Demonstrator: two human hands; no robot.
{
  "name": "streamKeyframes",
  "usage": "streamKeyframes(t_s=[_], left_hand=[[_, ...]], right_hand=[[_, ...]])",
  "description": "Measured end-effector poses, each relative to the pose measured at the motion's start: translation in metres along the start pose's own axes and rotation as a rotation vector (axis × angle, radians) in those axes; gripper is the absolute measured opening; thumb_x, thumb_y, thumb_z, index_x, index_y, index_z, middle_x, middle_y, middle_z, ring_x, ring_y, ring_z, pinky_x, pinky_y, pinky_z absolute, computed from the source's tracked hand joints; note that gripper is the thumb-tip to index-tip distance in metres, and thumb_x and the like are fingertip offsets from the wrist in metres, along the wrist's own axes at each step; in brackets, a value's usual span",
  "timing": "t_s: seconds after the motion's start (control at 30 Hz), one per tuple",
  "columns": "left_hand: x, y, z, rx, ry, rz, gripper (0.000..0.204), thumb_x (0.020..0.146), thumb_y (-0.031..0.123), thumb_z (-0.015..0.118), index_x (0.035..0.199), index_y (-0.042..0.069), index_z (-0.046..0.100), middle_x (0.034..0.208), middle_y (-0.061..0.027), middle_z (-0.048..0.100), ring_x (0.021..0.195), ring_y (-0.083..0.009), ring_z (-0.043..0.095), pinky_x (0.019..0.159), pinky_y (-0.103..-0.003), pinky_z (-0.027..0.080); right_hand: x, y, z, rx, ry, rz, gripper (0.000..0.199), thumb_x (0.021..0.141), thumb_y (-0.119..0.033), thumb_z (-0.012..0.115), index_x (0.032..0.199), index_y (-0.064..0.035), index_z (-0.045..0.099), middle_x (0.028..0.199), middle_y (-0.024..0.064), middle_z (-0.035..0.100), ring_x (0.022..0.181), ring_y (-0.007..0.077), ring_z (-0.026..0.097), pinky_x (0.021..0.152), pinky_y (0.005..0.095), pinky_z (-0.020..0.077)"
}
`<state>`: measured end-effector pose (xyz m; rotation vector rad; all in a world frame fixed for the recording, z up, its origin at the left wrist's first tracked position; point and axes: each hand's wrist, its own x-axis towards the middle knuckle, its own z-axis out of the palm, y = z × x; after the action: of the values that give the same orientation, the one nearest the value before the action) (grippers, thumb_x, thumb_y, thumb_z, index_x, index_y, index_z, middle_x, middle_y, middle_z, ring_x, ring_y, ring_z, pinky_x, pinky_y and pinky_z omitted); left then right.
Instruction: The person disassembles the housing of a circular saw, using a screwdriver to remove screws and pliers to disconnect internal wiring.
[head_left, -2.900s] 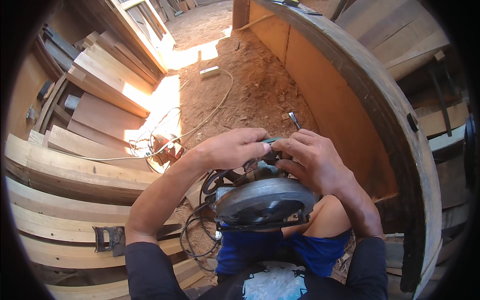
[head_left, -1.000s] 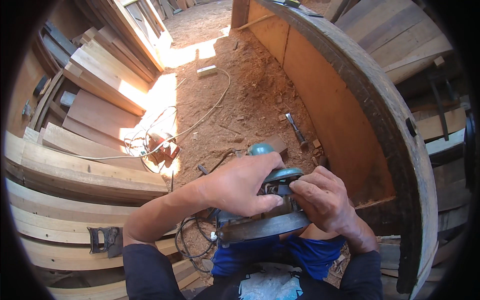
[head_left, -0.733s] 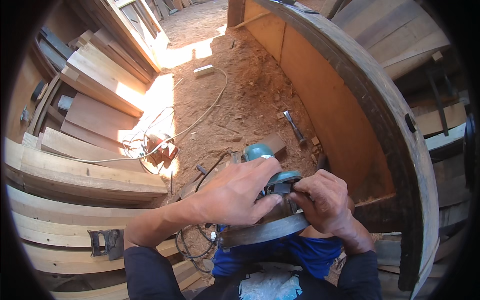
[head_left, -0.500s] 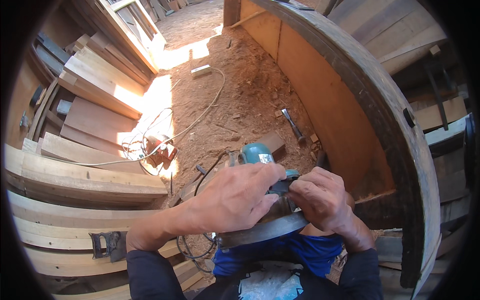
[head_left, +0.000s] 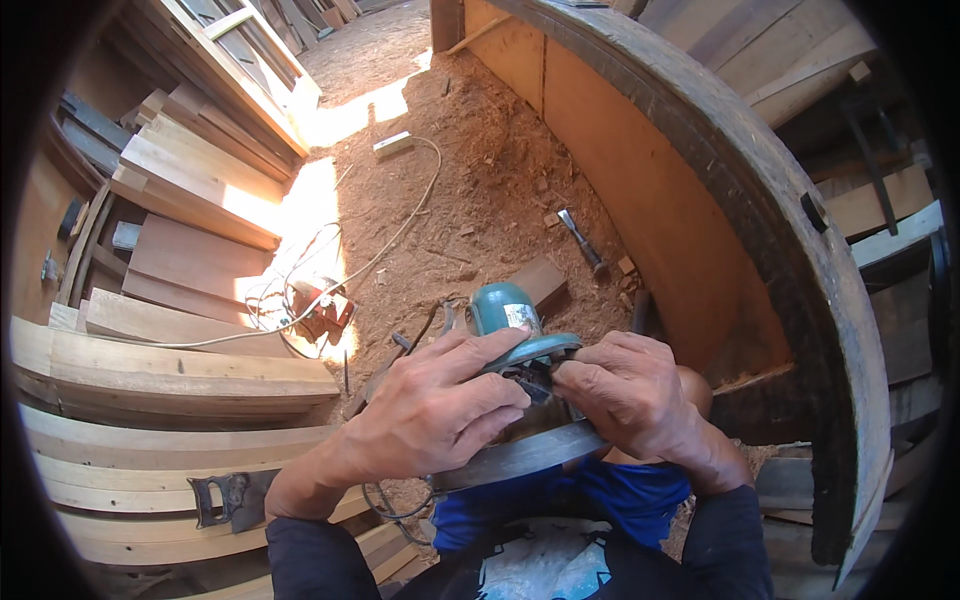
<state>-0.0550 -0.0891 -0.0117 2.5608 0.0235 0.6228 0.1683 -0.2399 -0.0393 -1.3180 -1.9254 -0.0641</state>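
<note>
We are holding a teal power saw (head_left: 512, 335) on our lap, both hands closed around it. Our left hand (head_left: 430, 410) is lying over the grey guard, fingers curled and gripping; our right hand (head_left: 625, 390) is pinching a part near the motor housing. A chisel (head_left: 583, 241) is lying well apart on the sawdust floor (head_left: 470, 190), and a handsaw (head_left: 228, 497) is resting on stacked planks (head_left: 170, 370) to our left.

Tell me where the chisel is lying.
Head view, upper right of centre: the chisel lies on the sawdust floor beside the curved wooden wall, beyond the teal power tool.
</note>
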Motion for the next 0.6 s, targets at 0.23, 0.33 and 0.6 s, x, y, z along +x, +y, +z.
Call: streamKeyframes(t_s=[0.23, 0.33, 0.6], left_hand=[[-0.001, 0.003, 0.005, 0.026, 0.058, -0.028, 0.032, 0.081, 0.012, 0.091, 0.107, 0.006, 0.075, 0.136, -0.0210, 0.072, 0.107, -0.0399, 0.075, 0.090, -0.046, 0.061], [0.002, 0.008, 0.004, 0.050, 0.078, -0.029, 0.033, 0.080, 0.012, 0.091, 0.108, 0.006, 0.073, 0.132, -0.0219, 0.073, 0.105, -0.0408, 0.075, 0.090, -0.047, 0.062], [0.000, 0.008, 0.006, 0.127, 0.091, -0.027, 0.030, 0.081, 0.010, 0.089, 0.104, 0.002, 0.071, 0.129, -0.0237, 0.074, 0.103, -0.0406, 0.076, 0.086, -0.045, 0.063]], right_hand=[[0.001, -0.002, 0.008, 0.028, 0.077, 0.036, 0.021, 0.080, -0.004, 0.081, 0.097, -0.0050, 0.070, 0.080, 0.0080, 0.068, 0.067, 0.0265, 0.067, 0.061, 0.0391, 0.0534], [0.001, -0.004, 0.010, 0.018, 0.092, 0.059, 0.018, 0.082, -0.005, 0.082, 0.094, -0.0059, 0.069, 0.077, 0.0078, 0.066, 0.066, 0.0261, 0.066, 0.060, 0.0390, 0.0522], [0.004, -0.004, 0.014, 0.056, 0.091, 0.098, 0.020, 0.081, -0.008, 0.085, 0.094, -0.0044, 0.070, 0.076, 0.0103, 0.067, 0.065, 0.0300, 0.067, 0.059, 0.0416, 0.0533]])
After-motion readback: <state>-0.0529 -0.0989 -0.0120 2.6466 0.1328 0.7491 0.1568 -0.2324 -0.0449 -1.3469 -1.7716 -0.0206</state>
